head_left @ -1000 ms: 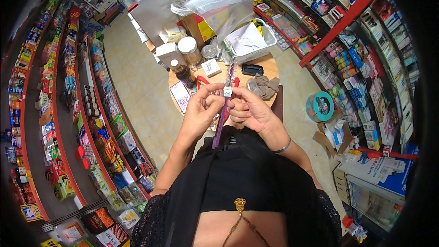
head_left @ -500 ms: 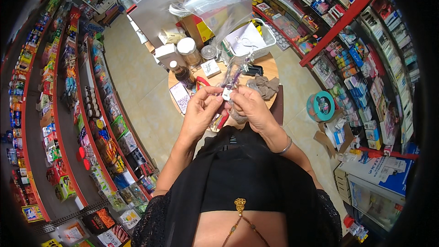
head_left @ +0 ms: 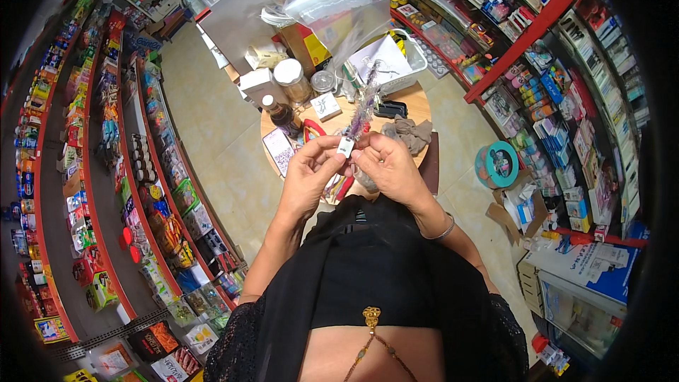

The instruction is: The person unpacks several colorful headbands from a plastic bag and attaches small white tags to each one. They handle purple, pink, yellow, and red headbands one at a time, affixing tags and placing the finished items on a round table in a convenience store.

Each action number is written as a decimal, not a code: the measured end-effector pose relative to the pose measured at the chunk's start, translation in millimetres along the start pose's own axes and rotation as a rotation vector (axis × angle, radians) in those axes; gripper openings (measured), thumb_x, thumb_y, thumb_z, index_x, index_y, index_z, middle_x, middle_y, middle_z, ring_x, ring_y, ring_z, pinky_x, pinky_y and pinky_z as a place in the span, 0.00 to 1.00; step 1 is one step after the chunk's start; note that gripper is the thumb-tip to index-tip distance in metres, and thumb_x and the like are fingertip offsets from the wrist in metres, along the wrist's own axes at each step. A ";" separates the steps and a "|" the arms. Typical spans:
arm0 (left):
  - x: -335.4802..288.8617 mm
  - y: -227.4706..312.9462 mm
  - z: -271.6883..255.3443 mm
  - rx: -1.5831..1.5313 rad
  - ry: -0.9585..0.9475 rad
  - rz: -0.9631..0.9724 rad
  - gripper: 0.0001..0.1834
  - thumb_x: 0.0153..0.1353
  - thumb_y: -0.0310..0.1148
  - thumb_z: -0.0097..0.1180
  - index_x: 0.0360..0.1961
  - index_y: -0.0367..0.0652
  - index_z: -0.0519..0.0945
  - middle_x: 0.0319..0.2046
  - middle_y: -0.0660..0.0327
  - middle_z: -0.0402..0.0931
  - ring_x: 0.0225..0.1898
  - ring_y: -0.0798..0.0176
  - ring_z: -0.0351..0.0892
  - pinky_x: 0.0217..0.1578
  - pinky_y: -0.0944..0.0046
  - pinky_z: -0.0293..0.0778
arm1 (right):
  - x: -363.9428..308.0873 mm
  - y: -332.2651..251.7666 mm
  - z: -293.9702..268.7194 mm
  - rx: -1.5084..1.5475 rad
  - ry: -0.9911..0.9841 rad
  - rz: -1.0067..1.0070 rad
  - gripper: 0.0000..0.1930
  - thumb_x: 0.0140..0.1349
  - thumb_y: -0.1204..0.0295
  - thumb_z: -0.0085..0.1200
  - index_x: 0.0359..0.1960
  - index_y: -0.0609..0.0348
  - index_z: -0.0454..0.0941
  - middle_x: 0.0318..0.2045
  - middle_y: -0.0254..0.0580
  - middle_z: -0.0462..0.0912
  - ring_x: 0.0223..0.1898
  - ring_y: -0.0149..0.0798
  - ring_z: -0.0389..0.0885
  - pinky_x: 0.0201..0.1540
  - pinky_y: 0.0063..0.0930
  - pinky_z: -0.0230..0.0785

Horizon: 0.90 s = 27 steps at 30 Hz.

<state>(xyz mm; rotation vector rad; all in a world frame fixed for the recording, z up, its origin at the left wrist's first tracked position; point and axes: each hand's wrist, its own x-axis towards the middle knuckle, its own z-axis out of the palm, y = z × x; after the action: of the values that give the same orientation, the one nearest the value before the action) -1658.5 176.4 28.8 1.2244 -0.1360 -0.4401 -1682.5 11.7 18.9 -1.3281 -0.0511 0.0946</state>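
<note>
Above the near side of the round table [head_left: 419, 107], my left hand [head_left: 311, 173] pinches a small white tag [head_left: 345, 146] between thumb and fingertips. From the tag, a thin, feathery purple and silver sprig [head_left: 363, 110] points away from me. My right hand [head_left: 389, 170] is closed at the tag's right edge, its thumb and index fingertip pinching at the sprig's lower end; the exact grip is partly hidden. Beneath my hands lie a red-handled thing [head_left: 344, 187] and a clear, crumpled-looking item [head_left: 365, 182], both partly covered.
On the table stand a dark bottle [head_left: 284, 117], a white-lidded jar [head_left: 290, 74], a small white box [head_left: 325, 106], a printed card [head_left: 278, 150], a black case [head_left: 391, 110] and a grey-brown cloth [head_left: 409, 134]. Behind is a white basket [head_left: 419, 64]. Stocked shelves [head_left: 159, 191] flank both sides.
The right thumb has slid off the tag toward the right, so more of its white face shows. The sprig now stands straighter and looks more spread out.
</note>
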 end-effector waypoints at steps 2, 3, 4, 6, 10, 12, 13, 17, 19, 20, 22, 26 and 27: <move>0.1 -0.6 0.0 -0.014 -0.004 -0.006 0.14 0.62 0.23 0.53 0.49 0.32 0.73 0.33 0.59 0.79 0.32 0.70 0.79 0.36 0.71 0.75 | 0.0 5.6 -3.4 -0.057 -0.001 -0.003 0.08 0.64 0.76 0.51 0.39 0.72 0.74 0.21 0.30 0.76 0.23 0.19 0.73 0.25 0.15 0.66; 0.1 -0.7 0.1 -0.021 -0.005 -0.009 0.14 0.62 0.23 0.53 0.49 0.32 0.73 0.33 0.59 0.79 0.32 0.70 0.79 0.36 0.71 0.75 | -0.1 4.9 -3.8 -0.084 -0.005 -0.009 0.08 0.64 0.76 0.51 0.39 0.72 0.74 0.20 0.29 0.75 0.23 0.18 0.72 0.25 0.15 0.66; -0.3 -0.5 0.5 -0.034 -0.003 -0.020 0.14 0.62 0.23 0.53 0.49 0.32 0.74 0.33 0.59 0.79 0.32 0.70 0.79 0.36 0.71 0.74 | -0.2 3.2 -4.0 -0.110 -0.008 -0.016 0.08 0.64 0.76 0.51 0.39 0.72 0.74 0.19 0.28 0.74 0.22 0.18 0.71 0.24 0.15 0.65; -1.2 -0.6 1.3 -0.061 0.002 -0.042 0.14 0.62 0.23 0.53 0.49 0.32 0.74 0.33 0.60 0.79 0.32 0.70 0.78 0.36 0.71 0.74 | -0.9 0.5 -2.8 -0.115 -0.001 -0.026 0.08 0.63 0.76 0.51 0.39 0.72 0.74 0.16 0.27 0.72 0.20 0.16 0.69 0.24 0.15 0.65; -0.9 -3.4 1.1 -0.075 0.013 -0.044 0.15 0.62 0.22 0.53 0.50 0.31 0.74 0.33 0.60 0.79 0.32 0.70 0.78 0.34 0.72 0.73 | -2.5 -6.5 1.9 -0.108 0.016 -0.035 0.08 0.62 0.76 0.52 0.38 0.71 0.75 0.13 0.24 0.67 0.19 0.15 0.66 0.24 0.15 0.65; -1.0 -6.8 0.3 -0.114 0.018 -0.040 0.15 0.62 0.23 0.52 0.50 0.31 0.74 0.33 0.60 0.79 0.32 0.70 0.78 0.33 0.72 0.73 | -2.9 -6.9 1.6 -0.147 0.019 -0.044 0.07 0.62 0.76 0.53 0.37 0.70 0.75 0.12 0.23 0.64 0.18 0.15 0.65 0.23 0.16 0.66; -1.3 -7.9 -0.5 -0.118 0.021 -0.051 0.15 0.62 0.23 0.52 0.50 0.31 0.74 0.33 0.60 0.79 0.32 0.70 0.78 0.33 0.73 0.73 | -2.6 -5.6 0.9 -0.166 0.023 -0.051 0.07 0.61 0.76 0.53 0.37 0.70 0.75 0.12 0.23 0.63 0.18 0.15 0.65 0.23 0.16 0.66; -4.5 -7.4 0.1 -0.074 0.044 -0.070 0.15 0.62 0.23 0.53 0.50 0.31 0.74 0.33 0.60 0.79 0.33 0.71 0.78 0.34 0.73 0.72 | -4.2 -6.1 2.4 -0.200 0.046 -0.054 0.07 0.60 0.76 0.54 0.34 0.70 0.75 0.11 0.23 0.60 0.17 0.15 0.64 0.23 0.17 0.66; -6.2 -4.8 3.3 -0.047 0.049 -0.048 0.15 0.62 0.24 0.53 0.51 0.31 0.74 0.34 0.60 0.79 0.33 0.71 0.78 0.34 0.73 0.72 | -3.5 0.5 0.0 -0.245 0.049 -0.059 0.07 0.60 0.77 0.54 0.34 0.70 0.74 0.11 0.23 0.61 0.18 0.15 0.63 0.23 0.17 0.66; -7.1 -4.0 5.3 -0.044 0.049 -0.028 0.15 0.63 0.24 0.53 0.51 0.31 0.75 0.34 0.60 0.79 0.33 0.71 0.78 0.34 0.73 0.72 | -3.0 2.1 -0.2 -0.268 0.049 -0.062 0.07 0.59 0.77 0.54 0.34 0.70 0.74 0.12 0.23 0.62 0.18 0.15 0.63 0.23 0.17 0.65; -6.6 -7.9 6.1 -0.038 0.047 0.012 0.15 0.63 0.25 0.53 0.50 0.31 0.75 0.35 0.60 0.79 0.33 0.71 0.78 0.35 0.73 0.72 | -4.6 -2.7 1.8 -0.127 0.041 0.005 0.06 0.59 0.79 0.54 0.34 0.70 0.72 0.17 0.25 0.67 0.22 0.16 0.67 0.26 0.17 0.68; -5.3 -19.0 5.6 -0.036 0.049 0.075 0.15 0.64 0.26 0.53 0.49 0.31 0.76 0.37 0.59 0.80 0.33 0.70 0.78 0.37 0.72 0.73 | -6.2 -4.3 7.8 0.280 0.046 0.073 0.06 0.57 0.83 0.53 0.36 0.68 0.70 0.31 0.33 0.76 0.35 0.22 0.75 0.37 0.17 0.71; -6.1 -19.8 6.8 -0.038 0.051 0.087 0.14 0.64 0.26 0.53 0.49 0.31 0.76 0.37 0.59 0.80 0.34 0.70 0.78 0.37 0.72 0.73 | -6.4 -2.6 6.7 0.300 0.040 0.078 0.07 0.56 0.84 0.52 0.35 0.68 0.70 0.33 0.35 0.76 0.37 0.23 0.75 0.39 0.18 0.71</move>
<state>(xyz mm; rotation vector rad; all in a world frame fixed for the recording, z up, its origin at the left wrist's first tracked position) -1671.3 167.5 13.6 1.1864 -0.1365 -0.3344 -1689.3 16.9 23.1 -1.0319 0.0477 0.1368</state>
